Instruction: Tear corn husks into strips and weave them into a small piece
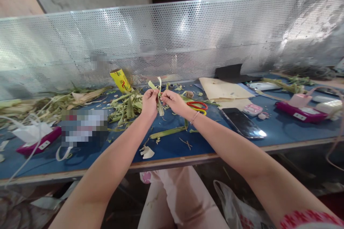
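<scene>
Both hands meet above the middle of the blue table, closed on pale green leaf strips whose ends stick out above and below the fingers. My left hand pinches the strips from the left. Close against it, my right hand pinches the same bundle from the right; the exact crossing of the strips is hidden by the fingers. A heap of cut leaf pieces lies just left of my left hand. Scissors with red and yellow handles rest beside my right wrist. Below the hands lies a green stalk piece.
A perforated metal screen runs along the table's back. To the right are a phone, brown paper and a purple power strip. Leftward are a yellow box, long dry leaves and another purple power strip.
</scene>
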Tool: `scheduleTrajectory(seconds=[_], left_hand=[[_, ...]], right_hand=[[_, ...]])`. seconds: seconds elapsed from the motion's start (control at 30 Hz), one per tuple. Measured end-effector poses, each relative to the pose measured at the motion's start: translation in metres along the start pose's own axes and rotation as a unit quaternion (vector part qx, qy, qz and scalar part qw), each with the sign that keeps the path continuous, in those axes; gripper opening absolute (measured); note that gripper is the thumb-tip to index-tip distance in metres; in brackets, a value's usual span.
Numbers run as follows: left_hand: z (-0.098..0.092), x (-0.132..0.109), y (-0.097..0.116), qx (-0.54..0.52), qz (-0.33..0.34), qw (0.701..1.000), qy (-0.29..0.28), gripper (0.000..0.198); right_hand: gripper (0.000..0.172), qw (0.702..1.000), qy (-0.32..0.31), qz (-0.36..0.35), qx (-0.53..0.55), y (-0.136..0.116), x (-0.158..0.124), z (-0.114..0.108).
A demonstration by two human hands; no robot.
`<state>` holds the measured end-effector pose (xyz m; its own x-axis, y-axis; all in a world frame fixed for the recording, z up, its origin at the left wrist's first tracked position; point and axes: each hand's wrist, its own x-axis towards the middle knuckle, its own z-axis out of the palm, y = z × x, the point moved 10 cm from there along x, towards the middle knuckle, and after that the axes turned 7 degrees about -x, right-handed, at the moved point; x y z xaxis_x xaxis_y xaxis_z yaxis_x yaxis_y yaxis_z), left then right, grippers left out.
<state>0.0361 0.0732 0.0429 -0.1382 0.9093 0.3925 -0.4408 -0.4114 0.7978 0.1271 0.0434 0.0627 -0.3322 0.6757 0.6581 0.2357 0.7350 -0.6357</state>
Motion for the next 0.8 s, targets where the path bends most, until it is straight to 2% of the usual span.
scheduleTrajectory(seconds=[0.13,0.27,0.4,0.53,0.67,0.73,0.8], left_hand=[[0.003,-0.002,-0.003,-0.035,-0.026,0.999,0.0,0.018],[0.005,0.0,0.001,-0.029,-0.017,0.999,-0.017,0.015],[0.007,0.003,0.004,-0.008,-0.009,0.999,-0.042,0.011],[0.011,0.004,-0.008,0.042,-0.052,0.995,-0.078,0.015],[0.007,0.008,-0.006,0.144,-0.02,0.985,-0.09,0.017],[0.005,0.01,0.0,0.188,0.006,0.978,-0.091,0.012],[0.004,0.013,0.005,0.227,0.03,0.969,-0.093,0.008]], right_hand=[[0.016,1.0,-0.01,-0.007,0.023,-0.004,-0.001,-0.001],[0.019,0.999,-0.008,-0.008,0.03,-0.005,-0.002,-0.001],[0.017,0.999,0.036,0.02,0.021,0.012,-0.001,-0.007],[0.012,0.994,0.095,0.061,0.007,0.034,0.0,-0.019],[0.013,0.987,0.11,0.079,-0.083,0.036,-0.001,-0.032],[0.016,0.975,0.133,0.035,-0.176,0.021,-0.003,-0.046],[0.017,0.948,0.16,-0.046,-0.27,-0.002,-0.007,-0.056]])
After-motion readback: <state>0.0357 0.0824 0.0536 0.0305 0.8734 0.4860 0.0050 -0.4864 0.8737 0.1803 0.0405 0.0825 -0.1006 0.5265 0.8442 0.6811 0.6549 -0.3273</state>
